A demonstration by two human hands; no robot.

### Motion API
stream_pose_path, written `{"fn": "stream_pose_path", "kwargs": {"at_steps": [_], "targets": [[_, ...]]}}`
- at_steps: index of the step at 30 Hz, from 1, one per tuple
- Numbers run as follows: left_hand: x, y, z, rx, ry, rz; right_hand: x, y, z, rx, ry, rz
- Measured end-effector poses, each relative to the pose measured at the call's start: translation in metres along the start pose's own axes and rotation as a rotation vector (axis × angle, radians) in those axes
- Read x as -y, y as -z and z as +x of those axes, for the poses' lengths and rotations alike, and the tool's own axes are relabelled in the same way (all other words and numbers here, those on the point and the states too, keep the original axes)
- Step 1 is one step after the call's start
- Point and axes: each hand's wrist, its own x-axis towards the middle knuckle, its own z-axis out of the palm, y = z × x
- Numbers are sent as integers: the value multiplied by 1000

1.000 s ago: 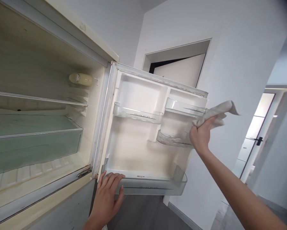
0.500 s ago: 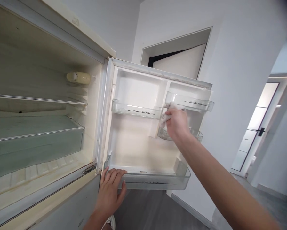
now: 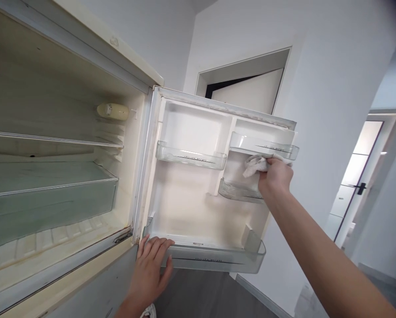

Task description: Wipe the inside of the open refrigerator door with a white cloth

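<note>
The fridge door is swung wide, its inner side facing me. My right hand is closed around a white cloth, just under the upper right door bin and above the small lower right bin. Part of the cloth hangs out to the left of my fingers; the rest is hidden in the hand. My left hand grips the rim of the wide bottom door bin near the hinge side, fingers over the edge and thumb in front.
The fridge compartment on the left has a glass shelf, a clear drawer and a yellowed lamp cover. Another door bin sits upper left. A white wall stands behind the fridge door; grey floor lies below.
My right hand has moved right with the cloth, from the divider between the upper bins to below the upper right bin. My left hand keeps its place on the bottom bin.
</note>
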Motion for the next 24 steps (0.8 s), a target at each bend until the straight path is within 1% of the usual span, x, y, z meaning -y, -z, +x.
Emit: {"fn": "stream_pose_path", "kwargs": {"at_steps": [1,2,3,6,8,10,11,14,15,16,17,18,20,21,22,23,24], "targets": [[0,0,0,1,1,-1,1,-3,-7,-36,-24,33],[0,-1,-1,-3,1,-5,2,-7,-15,-40,-56,50],[0,-1,-1,-11,2,-9,3,-12,-25,-10,-91,43],[0,-2,-2,-29,14,-30,5,-24,-52,227,-179,-71],[0,-2,-3,-15,27,-42,5,-26,-62,373,-180,-170],[0,-2,-3,5,35,-51,4,-21,-62,450,-152,-249],[1,-1,-3,13,35,-55,3,-16,-59,456,-142,-279],[2,0,-2,15,26,-49,1,10,-43,395,-145,-345],[2,1,-2,9,21,-44,1,20,-37,365,-120,-374],[2,1,-2,5,15,-39,1,30,-32,344,-57,-420],[2,2,-2,0,11,-33,1,40,-28,341,44,-495],[2,3,-2,-3,7,-28,2,49,-24,356,181,-600],[3,4,-2,-11,-3,-23,5,61,-19,434,490,-858],[3,5,-2,-16,-4,-22,6,63,-18,495,615,-987],[3,5,-3,-17,-8,-22,7,62,-16,566,698,-1104],[3,4,-3,-14,-8,-23,8,58,-16,638,734,-1204],[4,4,-4,-9,-6,-24,9,51,-16,705,730,-1289]]}}
